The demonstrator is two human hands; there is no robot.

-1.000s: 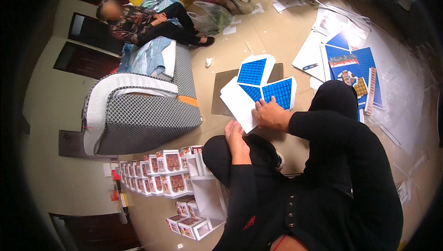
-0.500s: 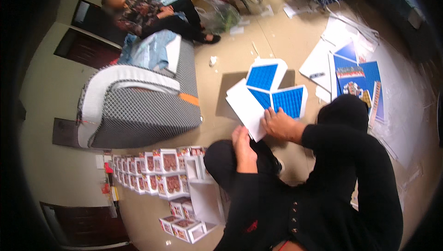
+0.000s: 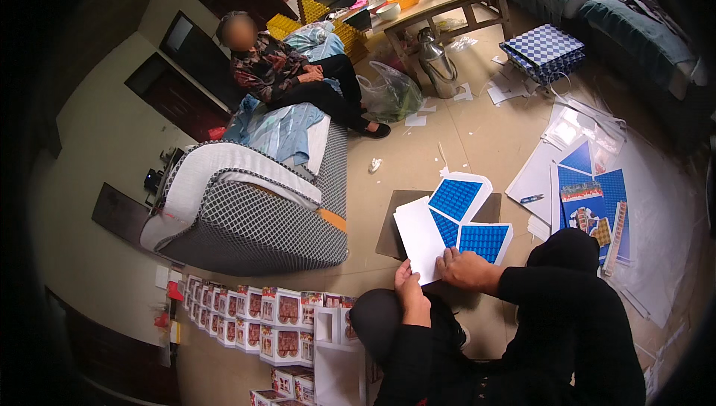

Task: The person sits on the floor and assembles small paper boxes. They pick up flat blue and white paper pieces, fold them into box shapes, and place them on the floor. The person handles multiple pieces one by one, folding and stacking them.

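A white cut-out card with blue tile-patterned panels (image 3: 456,199) lies low in front of my knees. Its plain white flap (image 3: 419,246) is folded over the left side. My left hand (image 3: 412,293) pinches the flap's near corner between thumb and fingers. With fingers curled, my right hand (image 3: 468,269) presses on the flap's right edge, close to the lower blue panel. Under the card is a brown board (image 3: 388,234), mostly covered.
White boxes with printed windows (image 3: 287,335) stand in rows at lower left. A patterned sofa (image 3: 261,219) with a seated person (image 3: 272,70) is beyond. Printed sheets (image 3: 585,197) lie at right. Further off are a kettle (image 3: 440,67), a checked bag (image 3: 543,52) and a laden table (image 3: 440,7).
The view has tilted up, bringing the far table into sight, and the scene sits lower in the picture. Both hands stay on the card, with little visible movement against it.
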